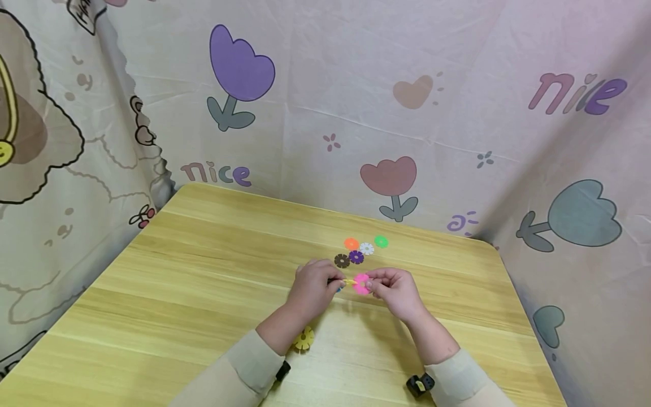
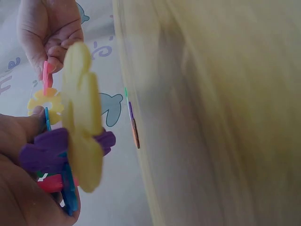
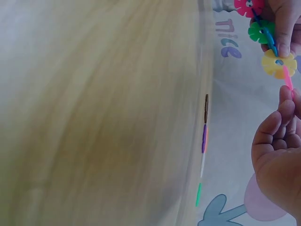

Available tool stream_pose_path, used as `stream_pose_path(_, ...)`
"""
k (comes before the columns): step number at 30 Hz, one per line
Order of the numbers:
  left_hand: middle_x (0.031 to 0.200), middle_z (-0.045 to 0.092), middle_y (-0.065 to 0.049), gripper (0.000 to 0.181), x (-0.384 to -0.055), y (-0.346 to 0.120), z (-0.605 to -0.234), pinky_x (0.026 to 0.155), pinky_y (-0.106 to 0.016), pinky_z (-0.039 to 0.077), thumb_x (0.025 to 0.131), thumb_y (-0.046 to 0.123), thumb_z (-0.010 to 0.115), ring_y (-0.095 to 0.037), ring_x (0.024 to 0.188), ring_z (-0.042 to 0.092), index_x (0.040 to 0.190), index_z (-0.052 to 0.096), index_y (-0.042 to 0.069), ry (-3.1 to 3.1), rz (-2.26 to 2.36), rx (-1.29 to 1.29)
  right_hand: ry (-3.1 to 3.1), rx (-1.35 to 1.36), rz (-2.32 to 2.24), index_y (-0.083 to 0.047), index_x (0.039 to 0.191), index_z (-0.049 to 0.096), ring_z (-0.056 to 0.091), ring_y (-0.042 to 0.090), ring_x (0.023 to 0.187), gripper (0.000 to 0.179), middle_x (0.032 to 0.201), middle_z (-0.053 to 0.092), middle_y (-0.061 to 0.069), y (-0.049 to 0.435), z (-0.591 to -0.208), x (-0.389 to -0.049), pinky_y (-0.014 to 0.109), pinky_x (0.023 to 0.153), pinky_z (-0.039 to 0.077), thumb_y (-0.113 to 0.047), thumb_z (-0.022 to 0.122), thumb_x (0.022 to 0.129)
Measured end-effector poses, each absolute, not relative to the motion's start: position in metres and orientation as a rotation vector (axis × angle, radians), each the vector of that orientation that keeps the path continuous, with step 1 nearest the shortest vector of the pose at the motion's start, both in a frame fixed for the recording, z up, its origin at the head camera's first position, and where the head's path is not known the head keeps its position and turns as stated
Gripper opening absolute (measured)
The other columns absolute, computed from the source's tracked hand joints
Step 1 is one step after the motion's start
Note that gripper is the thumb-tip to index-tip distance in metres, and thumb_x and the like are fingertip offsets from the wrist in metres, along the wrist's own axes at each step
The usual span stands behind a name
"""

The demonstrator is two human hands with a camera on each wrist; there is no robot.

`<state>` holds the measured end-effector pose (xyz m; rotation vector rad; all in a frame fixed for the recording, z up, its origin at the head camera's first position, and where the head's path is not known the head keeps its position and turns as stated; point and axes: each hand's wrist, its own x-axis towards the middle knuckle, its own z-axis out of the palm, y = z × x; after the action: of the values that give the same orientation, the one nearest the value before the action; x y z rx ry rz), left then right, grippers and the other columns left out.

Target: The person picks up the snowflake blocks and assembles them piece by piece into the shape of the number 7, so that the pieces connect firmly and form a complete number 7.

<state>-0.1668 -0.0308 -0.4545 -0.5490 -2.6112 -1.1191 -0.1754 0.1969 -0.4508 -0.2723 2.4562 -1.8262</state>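
Note:
My left hand [image 1: 314, 285] grips a chain of slotted, flower-shaped plastic discs. Close to the left wrist camera, its near end shows a yellow disc [image 2: 82, 122], a purple disc [image 2: 44, 150] and a blue disc [image 2: 69, 188]. Toward the far end, a green disc [image 3: 258, 32] and another blue disc [image 3: 269, 36] lead to a second yellow disc [image 3: 273, 63] by the left thumb. Between thumb and fingers my right hand [image 1: 399, 291] pinches a pink disc [image 1: 361, 284]. The pink disc's edge meets that yellow disc; how deep it sits I cannot tell.
Beyond the hands, loose discs lie on the wooden table [image 1: 203, 271]: brown [image 1: 342, 260], purple [image 1: 356, 257], orange [image 1: 351, 243], white [image 1: 367, 249] and green [image 1: 381, 242]. A printed curtain [image 1: 315, 102] hangs behind the table.

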Motion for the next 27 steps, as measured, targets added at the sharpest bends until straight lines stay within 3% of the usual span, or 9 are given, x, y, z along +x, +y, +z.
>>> stream_pose_path(13, 0.099, 0.074, 0.007, 0.004, -0.1660, -0.0276, -0.4530, 0.088, -0.047, 0.045, 0.091, 0.017, 0.084, -0.018, 0.097, 0.063, 0.094, 0.082, 0.017, -2.560, -1.078, -0.555, 2.456, -0.301, -1.870, 0.014, 0.104, 0.074, 0.061, 0.009, 0.064, 0.013, 0.077, 0.073, 0.006, 0.1946, -0.4514, -0.1788, 0.022, 0.055, 0.048, 0.007, 0.073, 0.093)
stream_pose_path(17, 0.099, 0.074, 0.007, 0.004, -0.1660, -0.0274, -0.4530, 0.087, -0.045, 0.044, 0.091, 0.018, 0.084, -0.018, 0.097, 0.063, 0.095, 0.082, 0.018, -2.556, -1.052, -0.560, 2.450, -0.286, -1.879, 0.014, 0.106, 0.074, 0.061, 0.009, 0.065, 0.014, 0.076, 0.072, 0.003, 0.1935, -0.4515, -0.1781, 0.024, 0.058, 0.052, 0.007, 0.074, 0.093)
stream_pose_path(27, 0.097, 0.071, 0.009, 0.004, -0.1665, -0.0295, -0.4465, 0.089, -0.045, 0.045, 0.094, 0.021, 0.082, -0.018, 0.097, 0.062, 0.097, 0.082, 0.020, -2.593, -0.993, -0.570, 2.414, -0.241, -1.929, 0.015, 0.108, 0.072, 0.063, 0.010, 0.065, 0.016, 0.081, 0.075, 0.011, 0.1902, -0.4509, -0.1774, 0.023, 0.060, 0.054, 0.008, 0.072, 0.094)
